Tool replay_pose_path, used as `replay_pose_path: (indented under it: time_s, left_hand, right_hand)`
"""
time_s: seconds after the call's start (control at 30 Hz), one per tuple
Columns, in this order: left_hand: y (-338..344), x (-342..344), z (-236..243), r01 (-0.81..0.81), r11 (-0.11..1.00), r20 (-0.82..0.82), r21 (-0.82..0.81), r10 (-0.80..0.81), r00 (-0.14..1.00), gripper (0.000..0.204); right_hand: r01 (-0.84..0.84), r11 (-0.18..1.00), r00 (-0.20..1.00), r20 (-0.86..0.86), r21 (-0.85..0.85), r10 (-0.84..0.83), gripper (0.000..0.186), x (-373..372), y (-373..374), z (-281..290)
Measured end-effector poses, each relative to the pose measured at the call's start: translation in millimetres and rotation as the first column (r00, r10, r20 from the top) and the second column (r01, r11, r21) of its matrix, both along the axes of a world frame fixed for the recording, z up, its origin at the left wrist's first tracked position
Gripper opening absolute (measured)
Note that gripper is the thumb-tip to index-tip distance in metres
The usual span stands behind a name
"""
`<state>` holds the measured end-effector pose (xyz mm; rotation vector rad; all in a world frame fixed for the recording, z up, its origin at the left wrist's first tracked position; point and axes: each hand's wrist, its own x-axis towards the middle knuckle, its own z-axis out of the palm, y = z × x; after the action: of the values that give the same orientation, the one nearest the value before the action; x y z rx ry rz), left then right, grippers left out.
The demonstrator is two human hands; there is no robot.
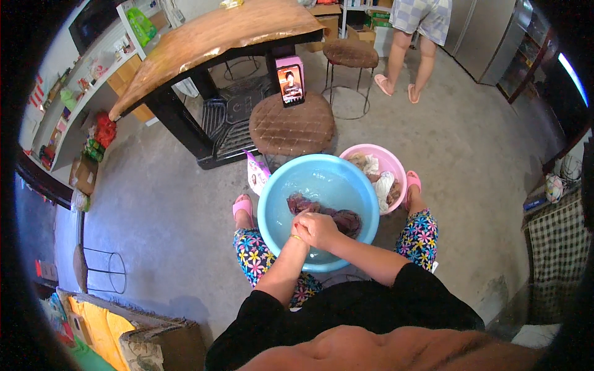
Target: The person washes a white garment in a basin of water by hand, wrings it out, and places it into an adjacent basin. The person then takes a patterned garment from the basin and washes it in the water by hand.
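Note:
A light blue basin (pixel 268 216) of water stands on the floor between my knees. In it lies a wet, dark maroon piece of cloth (pixel 348 224), bunched on both sides of my hands; its kind cannot be made out. My left hand (pixel 300 226) and my right hand (pixel 320 230) are pressed together over the cloth's middle, fingers closed around it. The right hand partly covers the left. Behind the basin on the right, a pink basin (pixel 403 179) holds several crumpled white and brown cloths.
A purple-and-white packet (pixel 257 174) stands against the blue basin's left side. Beyond is a brown padded stool (pixel 291 127) with a propped phone (pixel 291 85) on it. Farther back are a wooden table (pixel 210 37), a second stool (pixel 351 54), and a person's legs (pixel 424 62) in pink slippers.

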<state>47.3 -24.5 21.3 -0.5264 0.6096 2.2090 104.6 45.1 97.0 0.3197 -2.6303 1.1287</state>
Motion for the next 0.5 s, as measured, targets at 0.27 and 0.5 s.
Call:
replay_pose_path:
  time_s: [0.27, 0.5]
  left_hand:
    - [1.2, 9.9, 20.0, -0.033, 0.994, -0.067, -0.107, 0.026, 0.997, 0.027]
    - [3.4, 3.2, 13.7, -0.241, 0.965, -0.164, -0.103, 0.222, 0.961, 0.028]
  right_hand:
    - [0.269, 0.935, 0.936, 0.165, 0.232, -0.311, 0.020, -45.8, 30.7, -27.1]
    - [0.279, 0.942, 0.882, 0.339, 0.184, -0.327, 0.033, -20.4, 82.1, -23.3]
